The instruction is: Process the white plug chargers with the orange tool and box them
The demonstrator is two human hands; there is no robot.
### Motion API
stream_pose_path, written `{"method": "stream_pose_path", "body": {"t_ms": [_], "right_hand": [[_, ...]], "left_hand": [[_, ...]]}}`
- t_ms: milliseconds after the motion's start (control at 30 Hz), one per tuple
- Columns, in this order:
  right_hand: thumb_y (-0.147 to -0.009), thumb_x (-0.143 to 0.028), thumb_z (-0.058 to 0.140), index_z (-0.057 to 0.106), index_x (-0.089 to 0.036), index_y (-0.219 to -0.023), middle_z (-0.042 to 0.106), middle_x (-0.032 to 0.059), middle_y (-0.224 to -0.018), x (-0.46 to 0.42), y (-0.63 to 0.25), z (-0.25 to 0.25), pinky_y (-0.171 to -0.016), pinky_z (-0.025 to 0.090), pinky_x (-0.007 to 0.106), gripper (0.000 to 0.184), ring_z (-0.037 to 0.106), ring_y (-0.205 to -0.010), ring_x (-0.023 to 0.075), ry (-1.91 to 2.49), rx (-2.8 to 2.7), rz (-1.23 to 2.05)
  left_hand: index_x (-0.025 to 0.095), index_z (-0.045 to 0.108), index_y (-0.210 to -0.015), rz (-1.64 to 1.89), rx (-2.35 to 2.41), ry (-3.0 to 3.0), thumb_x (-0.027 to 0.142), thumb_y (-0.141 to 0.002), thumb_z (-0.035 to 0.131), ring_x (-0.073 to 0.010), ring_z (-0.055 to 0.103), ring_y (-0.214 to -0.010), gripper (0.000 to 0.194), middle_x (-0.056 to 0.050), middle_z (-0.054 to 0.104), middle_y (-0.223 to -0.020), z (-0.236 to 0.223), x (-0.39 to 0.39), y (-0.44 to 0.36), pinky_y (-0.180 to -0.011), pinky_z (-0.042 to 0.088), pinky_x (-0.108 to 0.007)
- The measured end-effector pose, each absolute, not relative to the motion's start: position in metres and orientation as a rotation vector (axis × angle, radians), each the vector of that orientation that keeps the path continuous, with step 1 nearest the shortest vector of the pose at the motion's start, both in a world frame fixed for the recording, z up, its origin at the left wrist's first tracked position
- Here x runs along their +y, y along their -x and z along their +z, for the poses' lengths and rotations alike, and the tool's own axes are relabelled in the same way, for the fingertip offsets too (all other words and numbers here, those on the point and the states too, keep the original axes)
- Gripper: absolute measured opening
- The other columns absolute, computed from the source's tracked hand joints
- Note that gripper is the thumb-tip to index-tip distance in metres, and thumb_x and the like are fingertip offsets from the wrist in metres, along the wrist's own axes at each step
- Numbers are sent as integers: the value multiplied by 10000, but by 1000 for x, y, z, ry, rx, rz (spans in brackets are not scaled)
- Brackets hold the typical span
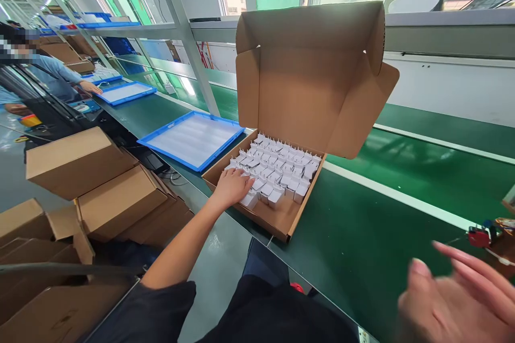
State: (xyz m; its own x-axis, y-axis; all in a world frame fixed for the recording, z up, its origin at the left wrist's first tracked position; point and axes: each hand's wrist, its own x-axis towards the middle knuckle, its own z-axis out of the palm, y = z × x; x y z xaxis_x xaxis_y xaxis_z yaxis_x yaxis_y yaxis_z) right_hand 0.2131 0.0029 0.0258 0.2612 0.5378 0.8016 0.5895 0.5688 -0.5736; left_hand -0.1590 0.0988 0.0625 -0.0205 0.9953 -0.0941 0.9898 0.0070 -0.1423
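An open cardboard box (295, 220) on the green bench holds rows of small white plastic pieces (277, 163) with thin prongs sticking up, perhaps power adapters. Across the pieces at the box's near left side lies my left hand (232, 188), palm down, fingers stretched out over them; its fingertips are partly lost among the white shapes. Bare cardboard shows in the box's near right corner. At the lower right, my right hand (454, 295) is over the bench, slightly blurred, with thumb and fingers apart and nothing between them.
The box's raised lid (301, 80) stands behind it. Blue-framed trays (193, 139) lie along the bench to the left. Cardboard boxes (116, 198) are stacked on the left. A red-and-black item (480, 236) sits at the right edge. A co-worker (52, 75) reaches toward a far tray.
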Motion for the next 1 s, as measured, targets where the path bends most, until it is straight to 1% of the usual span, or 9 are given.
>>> {"method": "stream_pose_path", "body": {"t_ms": [67,167,267,400,533,667,800,900,1000], "right_hand": [[-885,-178,634,550,-277,-1244,660,72,-1055,26,-184,51,-807,563,486,382,671,-944,286,924,-1682,18],[-956,-205,539,567,-201,-1231,681,111,-1160,69,-140,79,-889,573,431,276,673,-1060,256,923,-2255,241],[-904,-214,615,516,-157,-1374,600,168,-1355,107,-104,88,-991,534,486,484,610,-1216,311,1033,-2672,225],[-741,-116,764,337,-221,-1547,320,173,-1625,128,-77,83,-1182,294,641,918,299,-1498,396,954,-3007,32],[-795,-67,686,243,-257,-1589,183,159,-1671,133,-65,73,-1202,181,696,929,164,-1543,402,918,-3132,-109],[-909,-84,563,320,-276,-1563,242,133,-1657,142,-57,61,-1210,208,675,724,207,-1539,365,804,-3129,-202],[-954,-97,521,434,-291,-1496,262,146,-1647,151,-47,41,-1179,271,689,582,287,-1517,352,584,-3102,-273],[-942,-78,532,451,-293,-1475,214,172,-1656,154,-43,32,-1117,296,758,580,288,-1511,384,508,-3060,-315],[-887,-26,560,411,-287,-1497,147,158,-1677,155,-45,32,-1074,319,785,680,235,-1520,425,427,-3057,-324]], "left_hand": [[169,736,-1213,271,-2194,2182,450,-1026,298,-354,493,-1331,553,-152,577,-1430,61,98,157,-1138,348,-478],[202,741,-1216,272,-2237,2201,459,-1025,320,-347,468,-1353,529,-149,565,-1437,64,98,155,-1154,325,-478],[241,741,-1217,298,-2259,2217,461,-1029,313,-344,413,-1394,517,-126,537,-1465,66,98,154,-1176,276,-505],[271,735,-1225,300,-2236,2277,445,-1035,288,-330,380,-1415,515,-116,519,-1476,69,96,152,-1188,231,-535],[264,759,-1178,247,-2243,2313,452,-1031,274,-332,401,-1390,541,-117,559,-1426,73,101,148,-1184,236,-547],[158,759,-1178,287,-2248,2161,445,-1020,252,-379,366,-1420,604,-184,543,-1439,72,116,143,-1188,222,-569],[116,684,-1294,502,-2299,2226,396,-989,267,-377,76,-1550,588,-144,230,-1660,65,129,138,-1222,13,-624],[138,589,-1408,539,-2374,2255,400,-967,281,-361,-2,-1557,598,-110,126,-1680,61,136,138,-1202,-46,-663],[174,560,-1437,458,-2408,2258,359,-933,344,-364,44,-1556,578,-104,187,-1667,60,140,140,-1192,-43,-684]]}}
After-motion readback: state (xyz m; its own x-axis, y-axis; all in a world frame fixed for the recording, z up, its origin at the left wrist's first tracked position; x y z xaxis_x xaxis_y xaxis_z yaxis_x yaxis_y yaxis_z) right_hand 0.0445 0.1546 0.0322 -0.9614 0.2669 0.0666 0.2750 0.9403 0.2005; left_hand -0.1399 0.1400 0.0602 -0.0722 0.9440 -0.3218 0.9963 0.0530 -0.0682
